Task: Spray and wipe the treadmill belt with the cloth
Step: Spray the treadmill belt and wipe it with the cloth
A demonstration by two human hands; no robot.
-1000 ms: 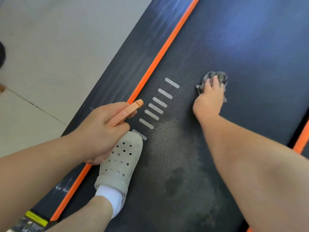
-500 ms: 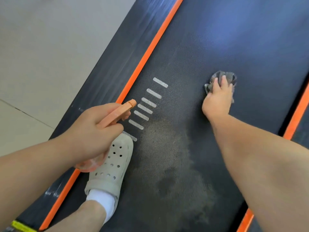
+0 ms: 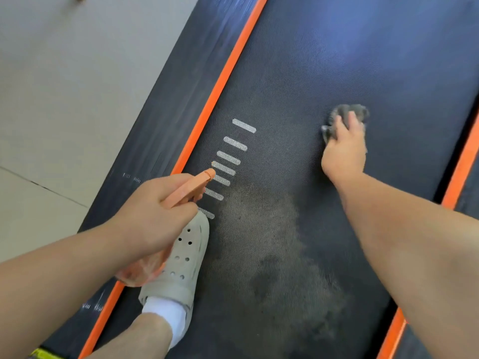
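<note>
The wiping step is in hand. The right hand (image 3: 343, 149) presses a bunched grey cloth (image 3: 350, 111) onto the treadmill belt (image 3: 311, 60), well to the right of the row of white stripes (image 3: 233, 151) and level with its far end. The fingers lie close together over the wad and bear down on it; whether the thumb pinches a fold I cannot tell. The left hand (image 3: 155, 211) is curled round the neck of an orange spray bottle (image 3: 191, 189), held above the belt. Its nozzle points across the near end of the stripes.

A pale dusty patch (image 3: 272, 242) spreads over the belt from just right of the stripes back toward the person. The cloth sits beyond it. The next move, as I judge it, calls for drawing the cloth back through that patch with firm, even pressure, probably with a fresh spray there first, since no wet sheen is plain to see on it.

A cream clog (image 3: 181, 257) with a white sock (image 3: 166, 314) stands on the belt, its toe touching the nearest stripe. It covers belt that cannot be wiped until the foot shifts. Left of the stripes runs an orange strip (image 3: 223, 81), then the dark side rail (image 3: 168, 112), then grey floor (image 3: 77, 86). A 2nd orange strip (image 3: 464, 164) lies far right of the stripes.
</note>
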